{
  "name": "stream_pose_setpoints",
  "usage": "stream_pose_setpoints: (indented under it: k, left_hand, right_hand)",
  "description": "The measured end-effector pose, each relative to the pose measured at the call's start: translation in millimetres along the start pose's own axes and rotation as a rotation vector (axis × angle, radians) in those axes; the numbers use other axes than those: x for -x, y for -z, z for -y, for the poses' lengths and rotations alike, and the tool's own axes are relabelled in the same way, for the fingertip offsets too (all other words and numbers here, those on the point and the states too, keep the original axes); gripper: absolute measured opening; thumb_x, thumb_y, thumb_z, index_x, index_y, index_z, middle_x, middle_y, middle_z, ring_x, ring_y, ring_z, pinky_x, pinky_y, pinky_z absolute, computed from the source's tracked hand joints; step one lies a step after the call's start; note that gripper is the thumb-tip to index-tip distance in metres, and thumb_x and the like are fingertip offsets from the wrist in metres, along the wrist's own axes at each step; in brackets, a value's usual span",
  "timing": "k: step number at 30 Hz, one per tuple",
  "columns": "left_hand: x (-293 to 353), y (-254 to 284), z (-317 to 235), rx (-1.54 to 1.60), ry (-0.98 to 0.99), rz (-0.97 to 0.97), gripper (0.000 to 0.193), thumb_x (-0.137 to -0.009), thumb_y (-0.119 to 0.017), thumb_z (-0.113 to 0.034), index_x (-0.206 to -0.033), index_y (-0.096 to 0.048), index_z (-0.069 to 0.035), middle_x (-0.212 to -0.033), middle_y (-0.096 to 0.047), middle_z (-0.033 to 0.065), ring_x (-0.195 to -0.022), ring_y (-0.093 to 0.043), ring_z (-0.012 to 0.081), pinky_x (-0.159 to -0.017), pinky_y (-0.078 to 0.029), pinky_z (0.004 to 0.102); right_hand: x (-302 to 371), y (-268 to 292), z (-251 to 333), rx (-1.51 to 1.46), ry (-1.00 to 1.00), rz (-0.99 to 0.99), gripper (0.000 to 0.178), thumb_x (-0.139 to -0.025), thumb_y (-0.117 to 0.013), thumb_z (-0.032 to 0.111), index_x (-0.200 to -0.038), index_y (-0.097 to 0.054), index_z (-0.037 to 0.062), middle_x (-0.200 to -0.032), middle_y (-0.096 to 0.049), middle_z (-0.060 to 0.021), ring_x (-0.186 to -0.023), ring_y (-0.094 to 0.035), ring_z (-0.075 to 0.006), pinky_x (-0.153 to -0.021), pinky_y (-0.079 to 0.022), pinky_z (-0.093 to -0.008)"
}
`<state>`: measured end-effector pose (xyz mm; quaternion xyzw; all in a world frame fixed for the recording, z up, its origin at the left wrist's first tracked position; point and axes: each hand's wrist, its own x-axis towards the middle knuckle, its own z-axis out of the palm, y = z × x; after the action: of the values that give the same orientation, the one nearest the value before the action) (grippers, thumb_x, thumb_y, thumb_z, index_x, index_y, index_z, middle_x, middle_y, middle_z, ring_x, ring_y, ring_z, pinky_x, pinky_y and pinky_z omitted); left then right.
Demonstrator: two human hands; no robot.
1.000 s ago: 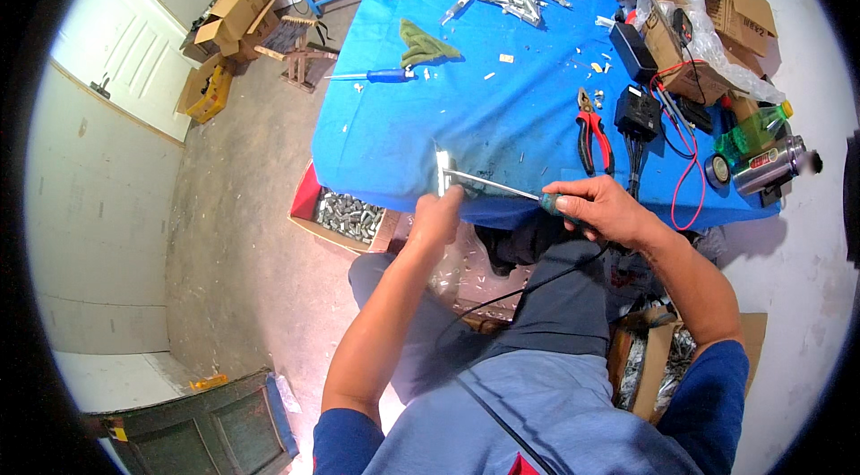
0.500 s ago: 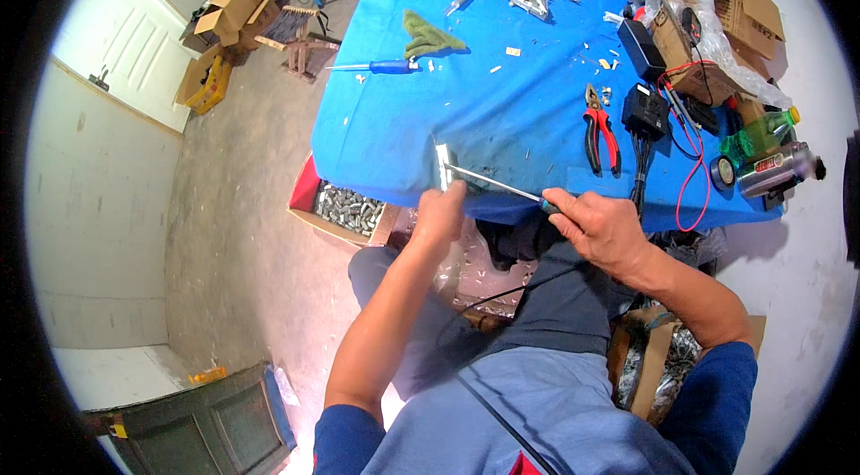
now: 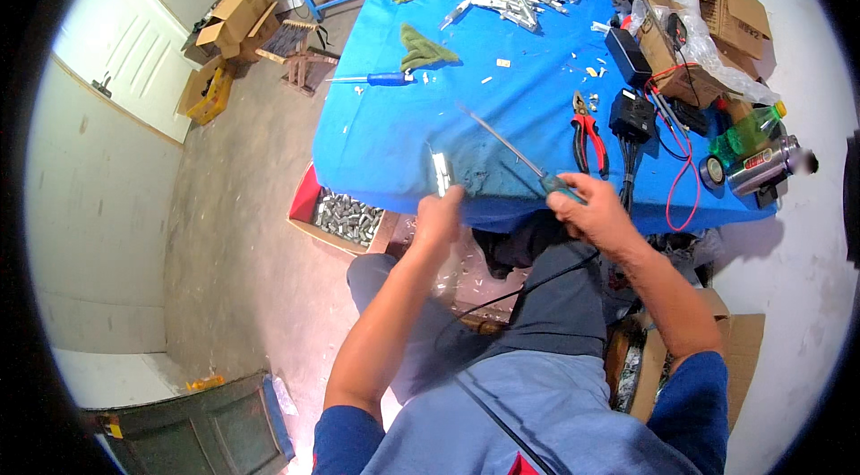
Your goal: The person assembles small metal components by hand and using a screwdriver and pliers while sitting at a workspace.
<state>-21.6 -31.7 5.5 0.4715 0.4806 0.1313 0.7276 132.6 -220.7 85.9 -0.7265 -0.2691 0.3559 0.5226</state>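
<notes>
At the near edge of the blue-covered table, my left hand (image 3: pixel 439 217) is closed on a small white and silver slim device (image 3: pixel 441 172), which stands up from my fingers. My right hand (image 3: pixel 595 212) grips the dark green handle of a screwdriver (image 3: pixel 514 151). Its long metal shaft points up and to the left, and the tip is apart from the device. Red and black pliers (image 3: pixel 589 136) lie just beyond my right hand. A second screwdriver with a blue handle (image 3: pixel 389 79) rests farther off at the left of the table.
Piles of similar slim devices (image 3: pixel 511 8) lie at the far side, near two green cloths (image 3: pixel 425 49). Black adapters (image 3: pixel 632 117), cables, a green bottle (image 3: pixel 751 133) and a steel flask (image 3: pixel 761 169) crowd the right. Below the left edge, a box (image 3: pixel 306 197) holds small metal pieces.
The screwdriver's tip has come away from the device and swung upward in my right hand. My left hand keeps its hold, almost in place. The view has shifted slightly.
</notes>
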Motion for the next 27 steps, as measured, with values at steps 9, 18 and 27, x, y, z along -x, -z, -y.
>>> stream_pose_setpoints:
  k: [9, 18, 27]
  left_hand:
    - [19.1, -10.3, 13.9, -0.352, -0.376, -0.023, 0.038, -0.091, -0.059, -0.029, -0.091, -0.066, 0.009, -0.068, -0.062, 0.0076, -0.065, -0.054, 0.0094, -0.054, -0.041, 0.0292]
    - [53.7, -6.2, 21.3, -0.553, -0.578, -0.104, 0.035, -0.085, -0.064, -0.026, -0.089, -0.065, 0.009, -0.074, -0.066, 0.0110, -0.071, -0.061, 0.0158, -0.064, -0.048, 0.0339]
    - [65.3, 12.0, 13.9, -0.390, -0.283, 0.136, 0.048, -0.086, -0.070, -0.042, -0.092, -0.066, 0.006, -0.077, -0.065, 0.0083, -0.069, -0.058, 0.0154, -0.063, -0.048, 0.0321]
  right_hand:
    - [-49.7, -94.7, -31.9, -0.136, 0.115, 0.057, 0.038, -0.077, -0.077, 0.024, -0.100, -0.064, -0.0026, -0.093, -0.065, -0.0080, -0.086, -0.058, -0.0129, -0.076, -0.049, -0.0304]
    - [-53.4, -101.3, -38.4, -0.388, 0.098, 0.296, 0.037, -0.079, -0.074, 0.017, -0.108, -0.060, -0.0017, -0.098, -0.062, -0.0065, -0.090, -0.056, -0.0124, -0.081, -0.047, -0.0287]
    - [-60.8, -77.7, -13.8, -0.377, 0.026, 0.487, 0.032, -0.083, -0.066, 0.015, -0.110, -0.061, -0.0005, -0.096, -0.065, -0.0042, -0.083, -0.061, -0.0098, -0.076, -0.050, -0.0261]
